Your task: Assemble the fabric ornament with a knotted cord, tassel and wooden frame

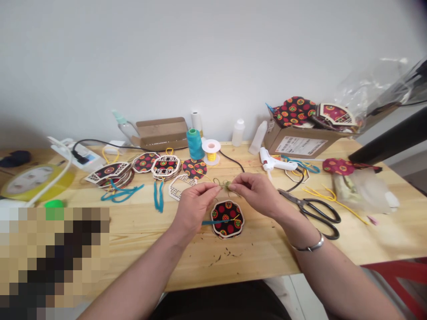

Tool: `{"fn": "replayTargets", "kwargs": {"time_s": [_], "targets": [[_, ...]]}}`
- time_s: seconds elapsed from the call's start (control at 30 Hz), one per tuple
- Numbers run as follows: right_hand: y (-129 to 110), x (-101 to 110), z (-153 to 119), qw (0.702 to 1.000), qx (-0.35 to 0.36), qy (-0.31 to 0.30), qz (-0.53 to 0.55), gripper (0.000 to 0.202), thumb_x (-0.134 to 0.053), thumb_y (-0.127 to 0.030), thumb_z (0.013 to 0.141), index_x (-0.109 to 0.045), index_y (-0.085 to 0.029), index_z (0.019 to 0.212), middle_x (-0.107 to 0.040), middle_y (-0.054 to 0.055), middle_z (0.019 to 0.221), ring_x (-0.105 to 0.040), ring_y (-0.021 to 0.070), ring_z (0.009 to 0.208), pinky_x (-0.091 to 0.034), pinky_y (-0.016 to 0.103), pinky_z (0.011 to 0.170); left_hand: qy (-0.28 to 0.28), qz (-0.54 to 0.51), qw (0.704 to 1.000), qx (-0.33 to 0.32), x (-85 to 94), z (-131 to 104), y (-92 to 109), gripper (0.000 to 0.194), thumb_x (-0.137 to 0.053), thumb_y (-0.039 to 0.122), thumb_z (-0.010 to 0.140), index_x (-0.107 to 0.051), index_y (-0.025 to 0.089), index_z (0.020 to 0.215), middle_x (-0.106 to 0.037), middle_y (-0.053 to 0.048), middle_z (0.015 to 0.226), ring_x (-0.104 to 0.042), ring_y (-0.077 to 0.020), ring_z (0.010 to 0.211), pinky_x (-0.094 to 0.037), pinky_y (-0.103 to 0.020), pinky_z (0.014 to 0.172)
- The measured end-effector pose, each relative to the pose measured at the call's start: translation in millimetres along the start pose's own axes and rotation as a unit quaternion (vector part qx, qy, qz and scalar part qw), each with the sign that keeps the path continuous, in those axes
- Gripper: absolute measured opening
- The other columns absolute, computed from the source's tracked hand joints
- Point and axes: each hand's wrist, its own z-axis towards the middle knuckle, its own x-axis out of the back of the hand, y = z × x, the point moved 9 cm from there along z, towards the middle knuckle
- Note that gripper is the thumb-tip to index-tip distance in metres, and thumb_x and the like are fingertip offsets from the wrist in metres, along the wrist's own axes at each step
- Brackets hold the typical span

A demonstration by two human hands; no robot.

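Between my two hands hangs a small tangle of thin olive-green string (227, 186), raised over the table. My left hand (198, 202) pinches it from the left with thumb and forefinger. On the other side, my right hand (255, 193) grips it with closed fingertips. Just below lies a scalloped ornament (227, 229) of dark flowered cloth with a pale rim. A teal tassel and a bit of yellow cord lie across its face. Beyond my left hand is a pale cut-out lattice frame (178, 189), partly hidden by the hand.
Black-handled scissors (316, 211) and a white glue gun (275, 162) lie to the right. Behind stand a teal thread cone (195, 144), a yellow thread spool (212, 155) and a cardboard box (293, 142) of ornaments. Stacked ornaments (113, 175) and yellow tape (36, 182) sit left.
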Motion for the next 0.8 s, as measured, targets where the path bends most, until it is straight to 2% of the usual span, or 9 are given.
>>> {"fn": "replayTargets", "kwargs": {"time_s": [0.13,0.23,0.4,0.5,0.63,0.8], "targets": [[-16.6,-1.7,-9.1,0.998,0.042,0.029,-0.04,0.022,-0.054,-0.029,0.085,-0.059,-0.016,0.067,-0.058,-0.002,0.059,-0.046,0.0081,0.055,-0.033,0.021,0.053,0.012,0.0,1.0,0.0,1.3,-1.3,2.0,0.02,-0.076,0.031,0.06,-0.071,0.014,0.068,-0.043,0.007,0.044,-0.03,-0.0033,0.043,-0.021,-0.018,0.041],[-29.6,-12.9,-16.0,0.99,0.099,0.025,-0.098,0.019,-0.05,-0.025,0.088,-0.061,-0.017,0.075,-0.064,0.0,0.069,-0.052,0.0093,0.061,-0.036,0.022,0.058,0.016,-0.025,1.0,0.009,0.8,-1.8,1.6,0.02,-0.077,0.03,0.058,-0.071,0.014,0.067,-0.047,0.006,0.047,-0.032,-0.0028,0.044,-0.022,-0.017,0.042],[-41.5,-38.8,-24.2,0.946,0.19,-0.002,-0.263,0.019,-0.043,-0.021,0.092,-0.059,-0.014,0.085,-0.066,0.005,0.076,-0.057,0.0137,0.065,-0.034,0.026,0.058,0.022,-0.061,0.997,0.039,-0.4,-2.5,-1.5,0.019,-0.078,0.027,0.055,-0.07,0.014,0.066,-0.053,0.005,0.049,-0.034,-0.002,0.042,-0.025,-0.016,0.041],[-42.2,-44.8,-26.6,0.92,0.215,0.008,-0.326,0.018,-0.041,-0.018,0.092,-0.057,-0.013,0.088,-0.066,0.006,0.073,-0.056,0.0146,0.062,-0.03,0.027,0.053,0.01,-0.085,0.995,0.058,-2.5,-2.8,-4.7,0.019,-0.079,0.026,0.055,-0.07,0.013,0.067,-0.059,0.002,0.055,-0.035,-0.001,0.042,-0.025,-0.014,0.04],[-40.0,-49.9,-28.8,0.904,0.232,0.007,-0.359,0.015,-0.04,-0.014,0.09,-0.055,-0.013,0.089,-0.065,0.005,0.071,-0.055,0.015,0.058,-0.028,0.029,0.051,-0.014,-0.112,0.99,0.088,-5.1,-2.3,-11.4,0.021,-0.079,0.025,0.057,-0.07,0.012,0.07,-0.064,-0.001,0.063,-0.034,0.0004,0.042,-0.024,-0.013,0.039],[-36.3,-55.6,-28.7,0.898,0.234,-0.018,-0.372,0.015,-0.039,-0.011,0.087,-0.054,-0.014,0.087,-0.064,0.006,0.072,-0.056,0.0162,0.061,-0.03,0.03,0.052,-0.045,-0.12,0.987,0.099,-7.3,-1.1,-13.8,0.019,-0.077,0.026,0.061,-0.068,0.011,0.067,-0.058,0.0,0.059,-0.032,0.0001,0.042,-0.021,-0.013,0.039]]}}
